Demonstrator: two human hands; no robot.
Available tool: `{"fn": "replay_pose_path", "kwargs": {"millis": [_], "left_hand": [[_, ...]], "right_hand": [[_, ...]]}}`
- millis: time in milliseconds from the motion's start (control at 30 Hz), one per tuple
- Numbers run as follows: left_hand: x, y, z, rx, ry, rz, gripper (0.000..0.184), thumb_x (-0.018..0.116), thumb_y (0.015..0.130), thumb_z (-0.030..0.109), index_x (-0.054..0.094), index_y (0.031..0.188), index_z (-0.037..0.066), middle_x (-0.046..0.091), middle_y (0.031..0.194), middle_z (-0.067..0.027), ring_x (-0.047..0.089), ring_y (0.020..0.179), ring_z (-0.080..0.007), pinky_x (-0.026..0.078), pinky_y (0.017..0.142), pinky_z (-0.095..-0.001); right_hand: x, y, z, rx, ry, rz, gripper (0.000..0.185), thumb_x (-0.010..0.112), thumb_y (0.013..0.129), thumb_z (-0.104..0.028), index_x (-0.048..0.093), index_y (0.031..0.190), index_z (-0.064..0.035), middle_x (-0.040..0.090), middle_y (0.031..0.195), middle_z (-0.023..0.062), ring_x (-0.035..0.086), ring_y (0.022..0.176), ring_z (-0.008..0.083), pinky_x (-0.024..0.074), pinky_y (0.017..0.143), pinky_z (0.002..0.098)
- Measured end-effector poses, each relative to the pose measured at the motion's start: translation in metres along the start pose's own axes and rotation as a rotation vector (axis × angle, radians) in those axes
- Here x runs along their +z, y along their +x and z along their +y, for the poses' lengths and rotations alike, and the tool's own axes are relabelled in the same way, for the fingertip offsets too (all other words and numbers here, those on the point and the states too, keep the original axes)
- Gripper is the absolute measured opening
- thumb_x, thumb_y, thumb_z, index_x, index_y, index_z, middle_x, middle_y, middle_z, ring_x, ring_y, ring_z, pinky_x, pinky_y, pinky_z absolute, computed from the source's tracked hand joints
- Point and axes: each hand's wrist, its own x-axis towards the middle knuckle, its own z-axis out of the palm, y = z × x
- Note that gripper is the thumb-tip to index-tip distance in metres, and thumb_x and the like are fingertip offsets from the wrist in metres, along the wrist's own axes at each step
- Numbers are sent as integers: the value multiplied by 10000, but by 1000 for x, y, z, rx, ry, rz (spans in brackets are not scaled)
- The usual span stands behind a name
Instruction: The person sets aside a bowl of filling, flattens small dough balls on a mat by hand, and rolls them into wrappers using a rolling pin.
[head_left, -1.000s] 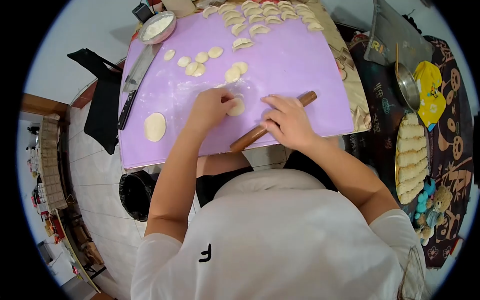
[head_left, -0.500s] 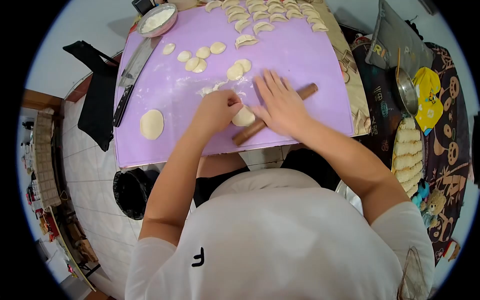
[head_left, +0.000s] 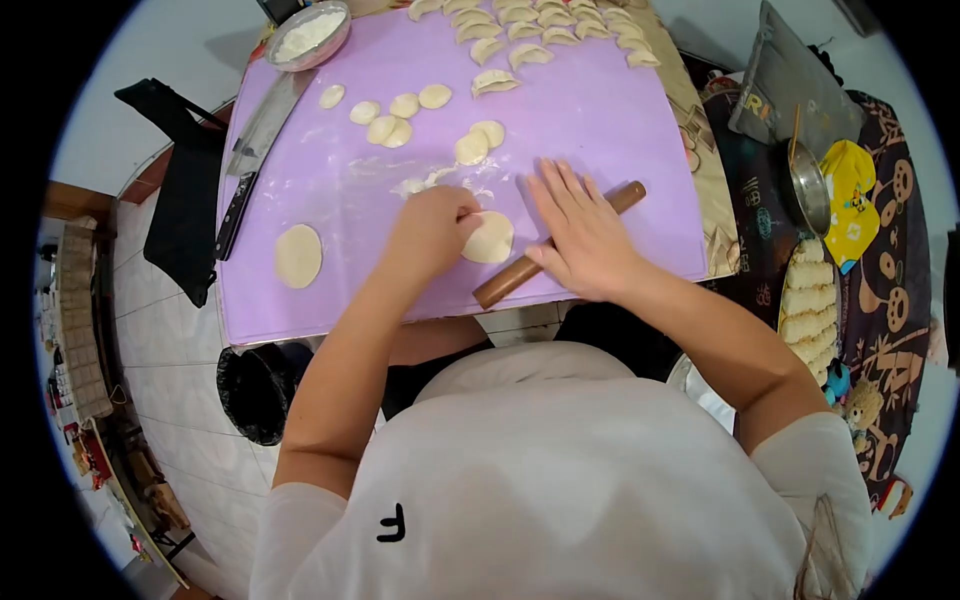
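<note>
Nearest me, the wooden rolling pin (head_left: 515,276) lies slantwise on the purple-covered surface (head_left: 600,120), its lower end close to the edge before my body. My right hand (head_left: 585,235) is laid flat across its middle, fingers stretched out and slightly spread, pressing from above without gripping. Just beyond the pin, on its left side, sits the round dough wrapper (head_left: 490,238). My left hand (head_left: 434,228) is curled at that wrapper's left rim, thumb and forefinger drawn together; my knuckles partly hide the tips, but they seem to pinch the edge. Well to the left, a larger wrapper (head_left: 298,256) lies flat by itself. Past my left knuckles is a smear of flour (head_left: 425,181), then small dough discs (head_left: 472,150), some overlapping in pairs. Along the left edge rests a cleaver (head_left: 262,140), handle towards me, its blade reaching to a flour bowl (head_left: 338,42). Farthest off, folded dumplings (head_left: 530,56) stand in rows.
</note>
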Motion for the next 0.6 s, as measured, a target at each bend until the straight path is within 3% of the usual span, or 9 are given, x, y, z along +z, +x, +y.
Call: {"fn": "replay_pose_path", "kwargs": {"millis": [100, 200, 300, 400, 467, 567, 600], "left_hand": [[-4, -6, -2, -63, -40, 12, 204, 648, 840, 145, 684, 1003, 27, 687, 863, -150, 660, 782, -301, 506, 726, -381], [-8, -10, -3, -26, 12, 81, 201, 648, 838, 160, 684, 988, 30, 683, 844, -153, 655, 764, -306, 503, 718, -385], [-2, 0, -4, 21, 66, 151, 190, 628, 851, 162, 690, 972, 29, 685, 852, -157, 653, 767, -315, 505, 724, -385], [8, -2, -11, 154, 104, 157, 192, 609, 863, 163, 702, 970, 33, 689, 858, -158, 653, 773, -320, 507, 731, -386], [7, -5, -19, 202, 57, 108, 198, 607, 864, 162, 709, 975, 33, 691, 869, -158, 655, 783, -313, 508, 734, -386], [-22, -5, -37, -126, -36, 305, 202, 625, 857, 160, 699, 978, 16, 697, 879, -153, 666, 796, -282, 510, 738, -375], [-28, -1, -45, -140, 12, 332, 205, 629, 858, 161, 695, 981, 11, 699, 880, -152, 668, 794, -274, 511, 733, -371]], "right_hand": [[10, 22, 4, 19, 9, 17, 737, 464, 962, -474, 296, 1448, 54, 259, 1497, 323, 245, 1413, 444, 206, 1152, 523], [27, 100, 16, 85, 29, 245, 725, 460, 965, -463, 302, 1444, 58, 261, 1498, 318, 238, 1416, 441, 203, 1153, 526], [25, 126, 16, -6, 1, 391, 716, 454, 969, -454, 300, 1443, 60, 264, 1503, 305, 227, 1418, 443, 198, 1155, 527], [19, 61, 10, 29, 97, 284, 707, 469, 962, -447, 317, 1436, 56, 294, 1499, 284, 255, 1410, 436, 213, 1152, 517], [8, 4, 3, -26, 2, 100, 706, 508, 942, -431, 340, 1427, 53, 335, 1484, 266, 294, 1396, 426, 242, 1143, 499], [-2, -26, -6, 10, 54, 113, 693, 541, 921, -406, 366, 1413, 49, 381, 1456, 263, 331, 1380, 412, 269, 1130, 485], [-2, -24, -6, 18, 67, 126, 688, 539, 923, -404, 368, 1412, 47, 387, 1452, 262, 334, 1379, 408, 270, 1129, 485]]}}
